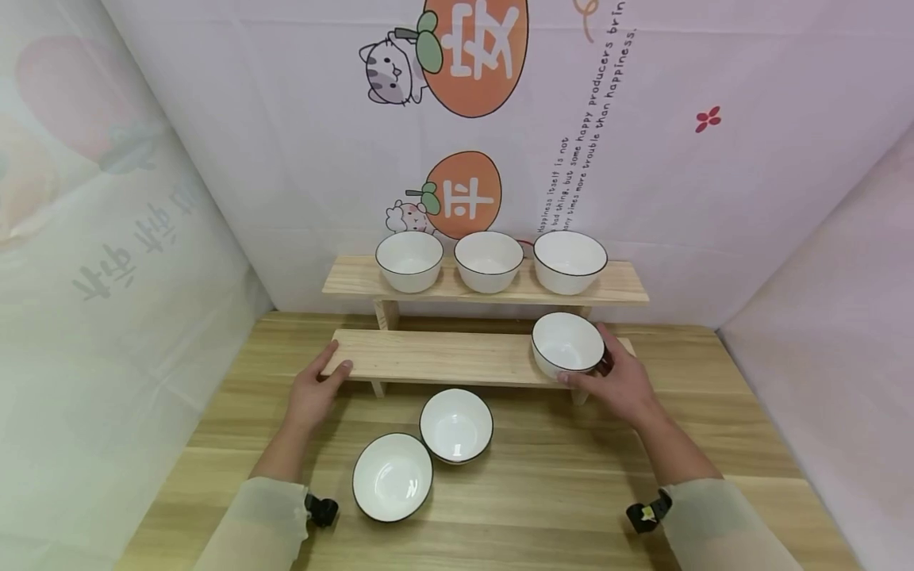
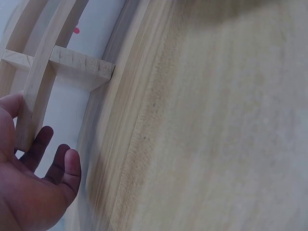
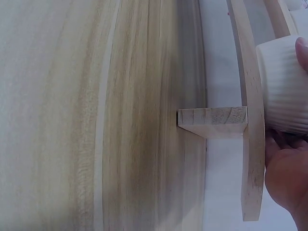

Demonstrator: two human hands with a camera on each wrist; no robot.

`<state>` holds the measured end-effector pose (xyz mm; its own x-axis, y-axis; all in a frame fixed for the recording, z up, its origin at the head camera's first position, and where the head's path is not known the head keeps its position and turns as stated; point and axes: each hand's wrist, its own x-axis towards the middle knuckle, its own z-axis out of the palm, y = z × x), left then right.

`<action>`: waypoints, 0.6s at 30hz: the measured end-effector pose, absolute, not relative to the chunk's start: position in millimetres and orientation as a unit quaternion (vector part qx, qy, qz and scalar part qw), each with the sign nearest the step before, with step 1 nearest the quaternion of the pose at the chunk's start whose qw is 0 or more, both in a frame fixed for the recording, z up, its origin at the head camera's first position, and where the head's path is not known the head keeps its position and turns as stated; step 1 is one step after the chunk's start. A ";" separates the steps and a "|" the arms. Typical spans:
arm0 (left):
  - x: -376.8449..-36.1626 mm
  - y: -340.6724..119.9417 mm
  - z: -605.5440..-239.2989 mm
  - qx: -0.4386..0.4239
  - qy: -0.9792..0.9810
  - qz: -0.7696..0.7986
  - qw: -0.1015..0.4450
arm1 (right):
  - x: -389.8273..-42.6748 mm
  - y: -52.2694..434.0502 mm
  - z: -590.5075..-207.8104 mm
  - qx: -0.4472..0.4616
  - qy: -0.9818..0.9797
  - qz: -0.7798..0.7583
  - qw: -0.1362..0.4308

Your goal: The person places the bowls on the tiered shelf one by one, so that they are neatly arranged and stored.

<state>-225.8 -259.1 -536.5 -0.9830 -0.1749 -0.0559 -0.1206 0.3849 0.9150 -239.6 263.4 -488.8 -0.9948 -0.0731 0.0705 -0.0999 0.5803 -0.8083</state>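
On the right part of the lower wooden shelf (image 1: 435, 355) sits a white bowl (image 1: 567, 342) with a dark rim. My right hand (image 1: 620, 379) holds this bowl from its right side, thumb at the front; the right wrist view shows the bowl's ribbed wall (image 3: 284, 86) against the board. My left hand (image 1: 317, 386) grips the left end of the same shelf, thumb on one face and fingers on the other. In the left wrist view, the last fingers of that left hand (image 2: 36, 192) stand off the wood.
Three matching bowls stand in a row on the upper shelf (image 1: 343, 277). Two more, a nearer bowl (image 1: 393, 477) and a farther bowl (image 1: 457, 426), rest side by side on the wooden table (image 1: 543, 507). A printed cloth (image 1: 300, 143) hangs behind.
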 end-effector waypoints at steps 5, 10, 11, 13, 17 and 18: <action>-225.7 -260.3 -536.7 0.093 -0.830 -0.549 0.027 | -241.1 262.2 -486.7 0.053 -0.889 0.455 0.014; -225.5 -259.7 -536.1 0.098 -0.833 -0.545 0.019 | -237.5 268.0 -482.6 0.072 -0.884 0.461 0.024; -225.3 -259.6 -536.0 0.098 -0.833 -0.545 0.018 | -236.5 269.7 -482.0 0.075 -0.883 0.462 0.025; -225.3 -259.5 -535.7 0.097 -0.832 -0.546 0.020 | -234.3 273.7 -481.5 0.074 -0.884 0.461 0.023; -225.0 -259.2 -534.4 0.092 -0.829 -0.551 0.023 | -229.2 283.4 -482.8 0.047 -0.901 0.430 0.022; -224.9 -259.0 -534.0 0.092 -0.828 -0.552 0.023 | -228.1 285.7 -483.4 0.038 -0.905 0.423 0.022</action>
<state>-224.9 -259.0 -534.0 -0.9821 -0.1770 -0.0640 -0.1272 0.3736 0.9188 -228.1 285.7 -483.4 -0.9962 -0.0495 0.0720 -0.0870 0.6395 -0.7639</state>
